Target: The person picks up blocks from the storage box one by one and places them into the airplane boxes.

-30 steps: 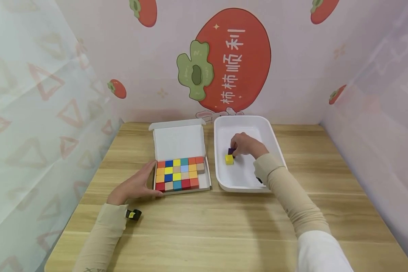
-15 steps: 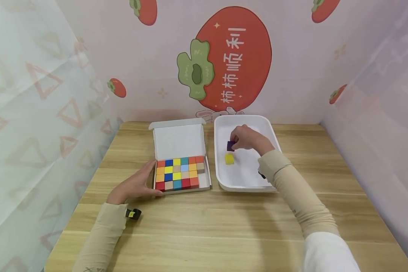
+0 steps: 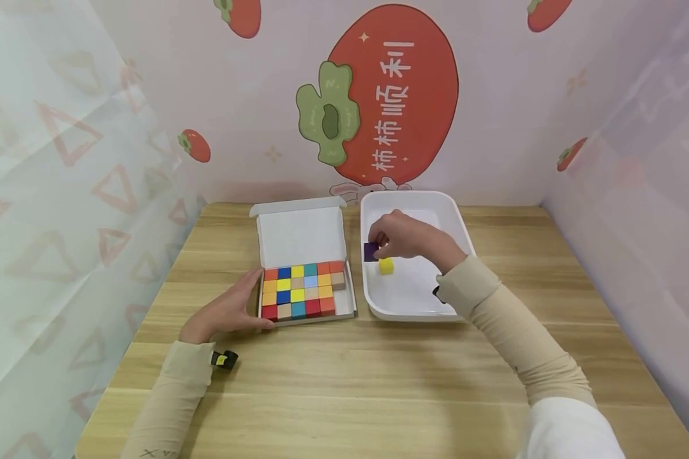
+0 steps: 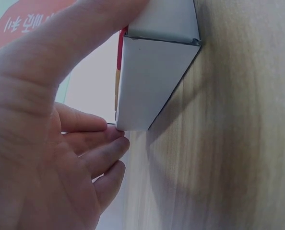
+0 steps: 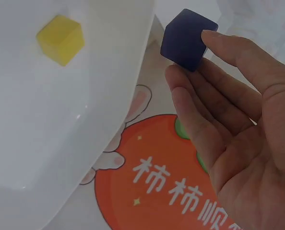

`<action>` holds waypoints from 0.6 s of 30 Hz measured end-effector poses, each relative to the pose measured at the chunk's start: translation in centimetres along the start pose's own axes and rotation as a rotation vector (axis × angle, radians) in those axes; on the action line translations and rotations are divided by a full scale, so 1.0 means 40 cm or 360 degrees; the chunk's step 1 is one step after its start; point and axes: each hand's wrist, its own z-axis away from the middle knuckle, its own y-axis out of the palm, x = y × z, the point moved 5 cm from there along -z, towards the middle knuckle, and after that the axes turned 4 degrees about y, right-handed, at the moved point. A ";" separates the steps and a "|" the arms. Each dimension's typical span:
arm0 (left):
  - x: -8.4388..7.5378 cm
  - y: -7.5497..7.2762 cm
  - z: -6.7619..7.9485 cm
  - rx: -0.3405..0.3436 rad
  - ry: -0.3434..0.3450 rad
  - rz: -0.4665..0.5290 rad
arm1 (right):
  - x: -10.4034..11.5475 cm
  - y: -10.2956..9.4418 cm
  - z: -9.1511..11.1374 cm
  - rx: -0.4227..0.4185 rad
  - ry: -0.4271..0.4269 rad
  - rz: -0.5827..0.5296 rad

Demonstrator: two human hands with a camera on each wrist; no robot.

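My right hand [image 3: 399, 234] pinches a dark purple cube [image 3: 370, 252] between thumb and fingertips, raised near the left wall of the white tray [image 3: 465, 237]. In the right wrist view the purple cube [image 5: 188, 40] sits at the fingertips. A yellow cube [image 3: 386, 266] lies on the tray floor beneath. My left hand [image 3: 228, 312] rests at the left side of an open white cardboard box [image 3: 350, 287], thumb at the near corner and relaxed fingertips at the far end. Rows of coloured cubes [image 3: 298, 282] fill most of the box, with a gap at its near right corner.
The box lid [image 3: 300, 237] stands folded back toward the rear wall. The tray is just right of the box on the wooden table [image 3: 344, 382]. Printed sheets [image 3: 235, 115] enclose the back and both sides.
My right hand has lifted the purple cube off the tray floor and carried it left, toward the tray's left wall. My left hand stays at the box.
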 end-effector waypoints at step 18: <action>0.004 0.001 -0.007 -0.0004 0.0029 -0.0008 | 0.136 0.094 -0.014 0.0017 -0.0162 0.0003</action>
